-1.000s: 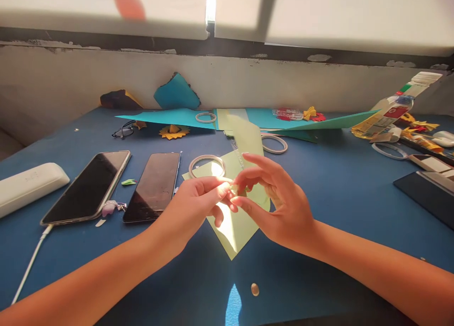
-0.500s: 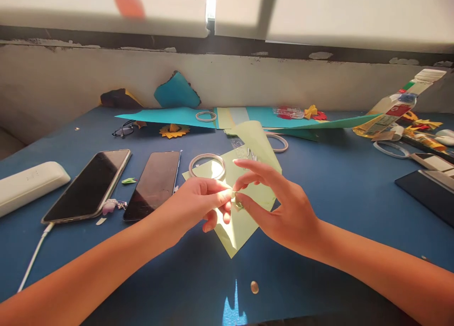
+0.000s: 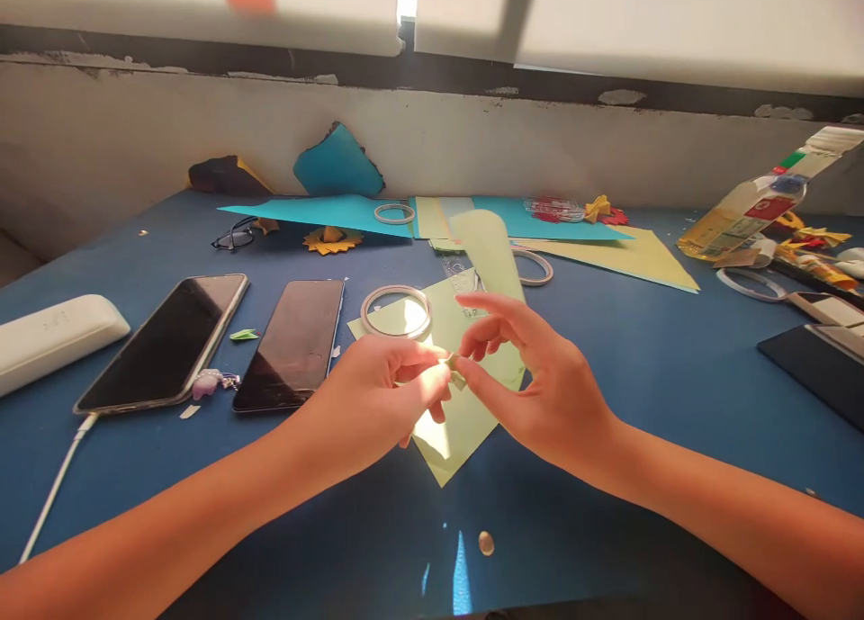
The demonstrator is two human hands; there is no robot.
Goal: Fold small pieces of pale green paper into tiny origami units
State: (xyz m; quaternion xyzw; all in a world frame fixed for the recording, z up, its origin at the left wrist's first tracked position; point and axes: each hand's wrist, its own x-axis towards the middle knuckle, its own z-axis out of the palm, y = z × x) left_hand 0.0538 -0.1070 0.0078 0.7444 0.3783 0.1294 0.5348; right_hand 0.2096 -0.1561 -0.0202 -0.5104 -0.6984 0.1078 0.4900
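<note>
Across the whole lower view spreads a blue tabletop, finely grained where sunlight strikes it near the front edge. Toward its back lies a broad turquoise sheet, smooth and thin. Nearer, a pale green sheet points one corner toward the person; its far part curls up in a soft roll, and a bright patch of sun whitens the middle. Over this sheet are both hands. The left hand pinches a small green paper piece between thumb and forefinger. The right hand sets its thumb tip against the same piece, its index finger stretched out and apart, the others curled; whether one of those presses from behind, I cannot tell. Left of the hands lies a flat black phone with a glossy screen. A flat ring-shaped roll sits on the green sheet's edge. Smallest is the held piece: pale green, seemingly folded, angular, mostly covered by fingertips, its full outline hidden.
</note>
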